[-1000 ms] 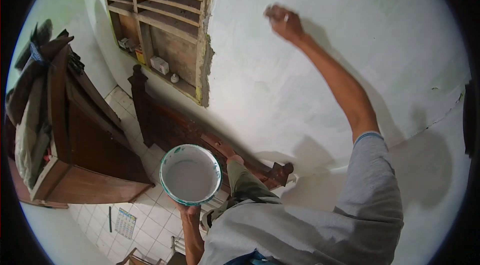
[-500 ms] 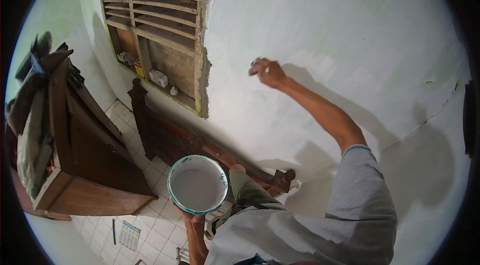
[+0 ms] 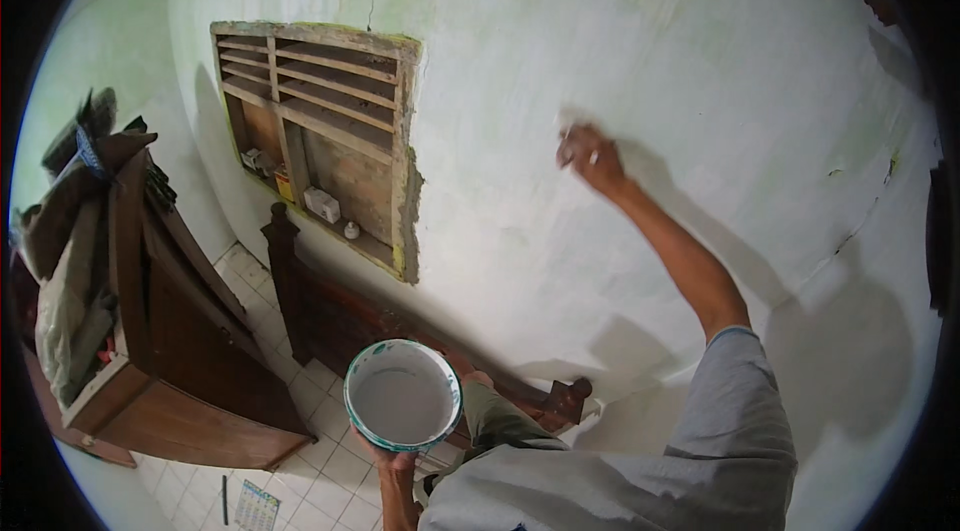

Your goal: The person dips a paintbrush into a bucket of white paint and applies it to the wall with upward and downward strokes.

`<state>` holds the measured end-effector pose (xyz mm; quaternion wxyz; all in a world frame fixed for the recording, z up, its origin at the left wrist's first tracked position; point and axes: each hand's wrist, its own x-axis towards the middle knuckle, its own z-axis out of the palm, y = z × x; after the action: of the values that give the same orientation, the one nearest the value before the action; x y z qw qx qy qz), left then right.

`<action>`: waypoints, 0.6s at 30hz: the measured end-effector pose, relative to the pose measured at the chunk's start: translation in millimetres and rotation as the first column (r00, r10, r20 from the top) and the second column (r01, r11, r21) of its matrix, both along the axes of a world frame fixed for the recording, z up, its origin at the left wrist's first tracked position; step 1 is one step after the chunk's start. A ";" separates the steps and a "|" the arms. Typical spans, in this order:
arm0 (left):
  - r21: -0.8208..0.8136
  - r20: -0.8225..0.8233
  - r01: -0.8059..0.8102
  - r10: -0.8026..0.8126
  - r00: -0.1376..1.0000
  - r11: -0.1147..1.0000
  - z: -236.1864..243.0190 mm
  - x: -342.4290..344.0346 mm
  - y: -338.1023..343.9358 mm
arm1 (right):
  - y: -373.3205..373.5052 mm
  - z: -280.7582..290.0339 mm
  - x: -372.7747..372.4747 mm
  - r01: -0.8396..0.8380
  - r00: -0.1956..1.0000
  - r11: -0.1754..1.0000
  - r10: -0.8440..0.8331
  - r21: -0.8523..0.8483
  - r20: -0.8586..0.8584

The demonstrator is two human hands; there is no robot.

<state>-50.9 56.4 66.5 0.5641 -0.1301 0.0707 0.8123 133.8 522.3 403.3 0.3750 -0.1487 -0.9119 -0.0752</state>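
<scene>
My left hand (image 3: pixel 388 451) holds a round tub (image 3: pixel 352 413) from below at its near side. The tub is white with a green-blue rim, and pale greyish-white paint (image 3: pixel 403 407) lies inside it. Against the patchy white and pale green wall (image 3: pixel 500 181), my right hand (image 3: pixel 594 163) is raised with its fingers curled. Motion smears those fingers, and what they hold is too blurred to name. A ring-like white spot shows on one finger. The right arm's shadow falls on the wall beside it.
A wooden window frame (image 3: pixel 408 111) with slats and small items on its sill is set in the wall. Below runs a dark wooden bed frame (image 3: pixel 330 306). A brown cabinet (image 3: pixel 200 371) loaded with bags stands left, over white floor tiles (image 3: pixel 335 421).
My right hand has moved right and slightly down along the wall. The view has tilted up a little, so the window and tub sit lower. The left hand still holds the tub.
</scene>
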 end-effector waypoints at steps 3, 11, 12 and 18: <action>0.120 0.074 -0.004 -0.004 0.997 0.993 -27.3 -7.5 -4.8 | -33.4 -88.4 -6.2 0.025 0.993 0.895 -0.075 -0.446 -0.095; -0.020 -0.186 -0.080 0.075 0.980 0.997 21.4 -6.6 4.5 | -170.8 -67.2 -1.3 -0.004 0.999 0.827 -0.019 -0.563 -0.034; -0.042 -0.259 -0.180 0.163 0.952 0.983 1.8 -12.1 4.0 | -178.7 -61.0 -0.8 -0.030 0.998 0.750 -0.017 -0.661 -0.065; -0.129 -0.148 -0.153 0.134 0.980 0.980 22.0 -28.0 12.9 | -236.8 -29.8 -10.4 -0.360 0.926 0.362 0.026 -0.860 -0.377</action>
<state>-78.9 69.2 88.5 0.4870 -0.1173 0.1566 0.8512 123.4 285.5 373.5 0.3691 -0.2304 -0.7424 0.5094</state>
